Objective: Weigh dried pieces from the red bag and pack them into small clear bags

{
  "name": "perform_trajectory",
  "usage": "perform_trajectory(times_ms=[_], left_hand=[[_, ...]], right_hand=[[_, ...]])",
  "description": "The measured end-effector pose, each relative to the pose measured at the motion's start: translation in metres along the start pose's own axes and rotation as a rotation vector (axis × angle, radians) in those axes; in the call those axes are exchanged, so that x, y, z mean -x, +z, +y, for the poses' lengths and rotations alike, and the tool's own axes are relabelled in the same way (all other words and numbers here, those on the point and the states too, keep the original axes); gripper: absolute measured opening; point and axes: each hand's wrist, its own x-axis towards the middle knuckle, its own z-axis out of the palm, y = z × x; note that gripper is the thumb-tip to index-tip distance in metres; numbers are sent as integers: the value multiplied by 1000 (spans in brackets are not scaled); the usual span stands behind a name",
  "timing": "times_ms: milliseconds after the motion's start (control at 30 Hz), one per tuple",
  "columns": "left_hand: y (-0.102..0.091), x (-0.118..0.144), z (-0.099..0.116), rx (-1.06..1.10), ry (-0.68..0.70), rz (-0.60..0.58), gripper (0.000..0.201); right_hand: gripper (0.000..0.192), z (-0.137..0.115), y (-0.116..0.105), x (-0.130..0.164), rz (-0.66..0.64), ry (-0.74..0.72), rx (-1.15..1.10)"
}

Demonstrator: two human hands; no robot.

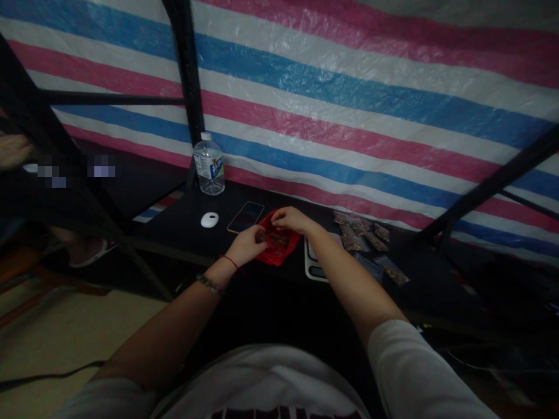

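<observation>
A red plastic bag (276, 256) lies open on the black table, with small brown dried bits (278, 237) inside it. At the bag's left edge, my left hand (245, 245) is closed, with thumb and fingers pinching the plastic. My right hand (292, 220) reaches over from the right, its fingers curled together at the bag's far rim; the fingertips are small and dim. Just right of the bag, a white digital scale (315, 272) is partly covered by my right forearm. Beyond that arm lie several small clear packets (356, 228) of brown bits.
A white computer mouse (209, 219) and a phone (246, 217) lie left of the bag. Behind them stands a clear plastic bottle (209, 166). A striped plastic sheet (349, 116) hangs behind the black metal frame (190, 81). Another person's hand (13, 151) shows at far left.
</observation>
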Motion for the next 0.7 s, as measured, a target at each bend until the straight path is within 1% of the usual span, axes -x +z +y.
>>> perform_trajectory(times_ms=[67, 133, 200, 300, 400, 567, 700], left_hand=[[3, 0, 2, 20, 12, 19, 37], [5, 0, 4, 35, 24, 31, 40], [8, -1, 5, 34, 22, 51, 41], [10, -1, 6, 38, 5, 80, 43], [10, -1, 6, 45, -5, 83, 43], [9, -1, 7, 31, -16, 75, 44], [10, -1, 7, 25, 24, 61, 45]], right_hand=[[11, -13, 6, 8, -7, -54, -45], [12, -24, 14, 15, -23, -77, -64], [12, -33, 22, 20, -25, -95, -5], [16, -42, 30, 24, -7, -105, 153], [20, -44, 32, 25, -3, -96, 209], [19, -38, 31, 22, 19, -118, 162], [20, -36, 34, 22, 58, -25, 54]])
